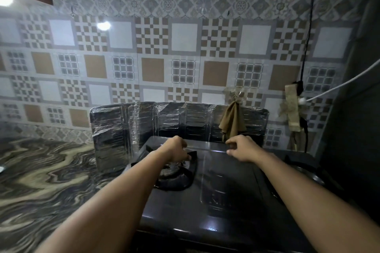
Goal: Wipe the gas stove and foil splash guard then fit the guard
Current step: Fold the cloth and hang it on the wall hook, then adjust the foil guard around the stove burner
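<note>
Gas stove (216, 187): black glass-top unit on a marbled countertop (47, 170), against a patterned tile wall (152, 47). Left burner (174, 170) with its pan support is visible; the right burner lies in shadow at the frame edge.

Foil splash guard (144, 127): folding panels standing upright behind the stove and wrapping around its left side, touching the countertop.

Left hand (176, 149): above the left burner, fingers curled downward; whether it holds anything cannot be determined.

Right hand (240, 148): above the stove's rear centre, fingers loosely curled, thumb and forefinger near each other, nothing visibly held.

Brown cloth (232, 121): hanging from a wall hook in front of the guard's right panels.

Black cable (308, 37) and white cable (339, 86): on the wall at right.
</note>
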`<state>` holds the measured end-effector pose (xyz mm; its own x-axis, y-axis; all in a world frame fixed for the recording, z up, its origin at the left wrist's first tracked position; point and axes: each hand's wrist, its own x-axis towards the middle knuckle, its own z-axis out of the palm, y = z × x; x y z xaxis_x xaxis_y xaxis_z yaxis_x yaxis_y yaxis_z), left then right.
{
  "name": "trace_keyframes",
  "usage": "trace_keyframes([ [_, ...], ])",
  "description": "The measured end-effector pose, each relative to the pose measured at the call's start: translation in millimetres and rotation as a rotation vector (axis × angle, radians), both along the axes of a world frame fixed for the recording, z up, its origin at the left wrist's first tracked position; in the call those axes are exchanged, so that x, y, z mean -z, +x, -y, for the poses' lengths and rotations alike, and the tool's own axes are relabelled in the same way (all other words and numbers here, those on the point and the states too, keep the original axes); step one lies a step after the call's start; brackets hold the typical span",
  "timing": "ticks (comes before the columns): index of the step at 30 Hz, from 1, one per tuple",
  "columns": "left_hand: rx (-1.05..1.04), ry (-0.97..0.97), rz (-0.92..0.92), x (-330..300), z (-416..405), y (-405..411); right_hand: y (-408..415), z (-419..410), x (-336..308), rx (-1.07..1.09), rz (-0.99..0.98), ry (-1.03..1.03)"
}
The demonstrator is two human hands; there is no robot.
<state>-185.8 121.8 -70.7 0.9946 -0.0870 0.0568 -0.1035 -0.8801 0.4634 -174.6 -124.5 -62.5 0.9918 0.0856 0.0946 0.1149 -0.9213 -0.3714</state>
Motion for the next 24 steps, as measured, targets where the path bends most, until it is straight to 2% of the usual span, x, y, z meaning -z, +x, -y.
trace_keyframes([
  [16, -0.099, 0.055, 0.078, -46.0, -75.4, 25.5, 60.2, -83.5, -54.7, -0.149, 0.079, -0.077],
  [24, -0.198, -0.027, 0.12, -55.4, -147.7, 67.1, 103.0, -143.3, -65.9, -0.165, 0.1, -0.067],
])
